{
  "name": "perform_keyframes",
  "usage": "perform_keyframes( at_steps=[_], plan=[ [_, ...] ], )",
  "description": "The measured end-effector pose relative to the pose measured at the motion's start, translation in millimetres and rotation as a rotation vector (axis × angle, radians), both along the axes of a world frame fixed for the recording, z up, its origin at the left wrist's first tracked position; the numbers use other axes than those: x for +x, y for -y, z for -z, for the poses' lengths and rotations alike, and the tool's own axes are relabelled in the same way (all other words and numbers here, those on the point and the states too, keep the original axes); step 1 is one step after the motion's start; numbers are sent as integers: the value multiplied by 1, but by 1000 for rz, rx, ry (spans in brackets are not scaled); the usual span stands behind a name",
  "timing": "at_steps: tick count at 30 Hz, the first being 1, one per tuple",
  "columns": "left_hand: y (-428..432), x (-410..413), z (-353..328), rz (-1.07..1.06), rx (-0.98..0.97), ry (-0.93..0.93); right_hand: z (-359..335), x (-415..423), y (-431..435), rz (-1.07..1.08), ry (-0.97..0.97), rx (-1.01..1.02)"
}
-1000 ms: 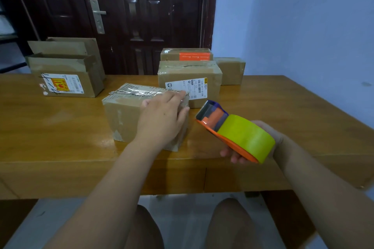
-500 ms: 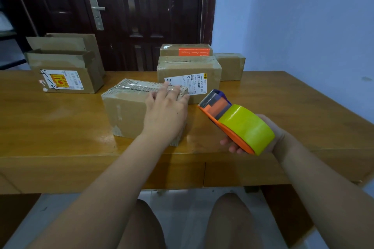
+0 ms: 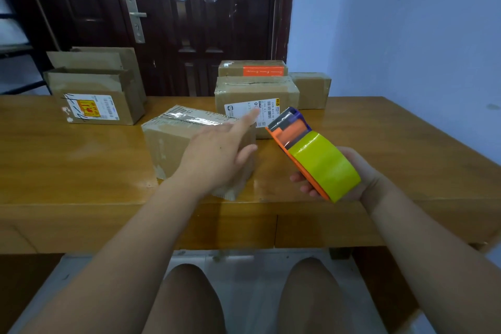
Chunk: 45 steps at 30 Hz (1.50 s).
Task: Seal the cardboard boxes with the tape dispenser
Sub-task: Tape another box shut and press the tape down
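Hiding part of the taped box, the left hand looks blurred.

Left grip reaches forward, fingers straight; right grip, palm up, curls round the tape dispenser.

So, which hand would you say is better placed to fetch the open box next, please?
Probably the left hand: it is free, nearer the open box; the right hand grips the tape dispenser.
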<state>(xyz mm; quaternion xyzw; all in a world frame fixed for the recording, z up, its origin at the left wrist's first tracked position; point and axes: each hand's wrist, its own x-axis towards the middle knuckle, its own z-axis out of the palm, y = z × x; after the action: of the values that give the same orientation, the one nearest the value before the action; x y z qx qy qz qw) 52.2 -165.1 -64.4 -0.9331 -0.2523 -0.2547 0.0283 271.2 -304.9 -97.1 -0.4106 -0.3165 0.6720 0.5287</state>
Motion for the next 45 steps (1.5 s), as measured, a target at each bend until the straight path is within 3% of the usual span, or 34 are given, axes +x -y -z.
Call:
perform_keyframes(
  at_steps=[2,5,16,25,33,38,39,41,43,45],
  plan=[
    [2,-10,-5,-27,-122,93,0,-2,-2,12,-14,29],
    [9,-22,-5,-65,-42,93,-2,-7,-3,21,-45,93],
    [24,-37,-13,283,-129,121,-3,-12,-9,247,-62,230],
    [-8,-57,-9,205,-186,195,-3,-10,-11,355,41,206],
    [-35,-73,-4,51,-105,248,-16,-29,-31,278,133,270],
    [-45,-61,-5,-162,-10,115,-29,-44,-50,310,256,265],
    [-44,-57,-6,-212,11,133,-31,-46,-54,315,288,263],
    [-35,-47,-11,-198,-38,384,-34,-49,-60,335,341,273],
    [-15,-35,-22,-75,-247,693,-36,-52,-63,362,367,298],
    [4,-19,-32,39,-479,751,-37,-57,-64,397,410,354]
  ],
)
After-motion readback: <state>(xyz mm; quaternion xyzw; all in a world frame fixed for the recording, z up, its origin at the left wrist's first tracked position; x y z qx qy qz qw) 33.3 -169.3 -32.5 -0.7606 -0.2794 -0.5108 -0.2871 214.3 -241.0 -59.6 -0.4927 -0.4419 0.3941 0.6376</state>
